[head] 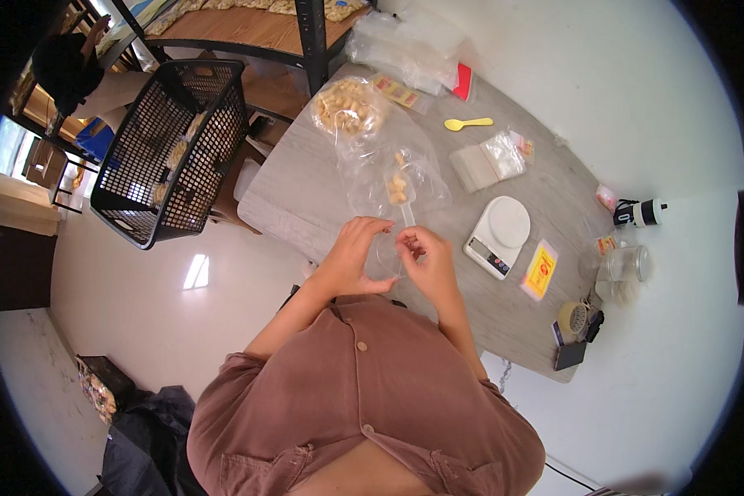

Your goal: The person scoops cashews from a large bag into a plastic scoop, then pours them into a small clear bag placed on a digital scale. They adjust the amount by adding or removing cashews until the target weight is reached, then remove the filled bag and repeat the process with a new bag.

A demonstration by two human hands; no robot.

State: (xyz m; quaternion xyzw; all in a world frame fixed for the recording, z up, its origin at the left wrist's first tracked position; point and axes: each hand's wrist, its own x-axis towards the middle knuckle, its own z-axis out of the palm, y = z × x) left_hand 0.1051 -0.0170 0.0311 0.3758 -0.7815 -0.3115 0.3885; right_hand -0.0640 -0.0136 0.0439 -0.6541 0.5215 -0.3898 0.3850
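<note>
Close before my body, my left hand [351, 255] curves around a small clear plastic bag [384, 257]. The thumb and fingertips of my right hand [426, 254] pinch the bag's other side. Just beyond my fingers lies a clear plastic scoop [407, 211], its handle towards me. Pale curved pieces that look like cashew nuts [398, 189] sit in it. The scoop rests at the mouth of a large clear plastic bag [372, 155], whose far end bulges with more cashews [347, 106]. How far the small bag is spread is hard to see.
On the grey table [285, 177] are a white digital scale [499, 239], a stack of clear pouches [488, 162], a yellow spoon [469, 124], a yellow-labelled packet [540, 270], jars [623, 263] and tape [573, 318]. A black basket [173, 155] stands left; a person [77, 74] is beyond it.
</note>
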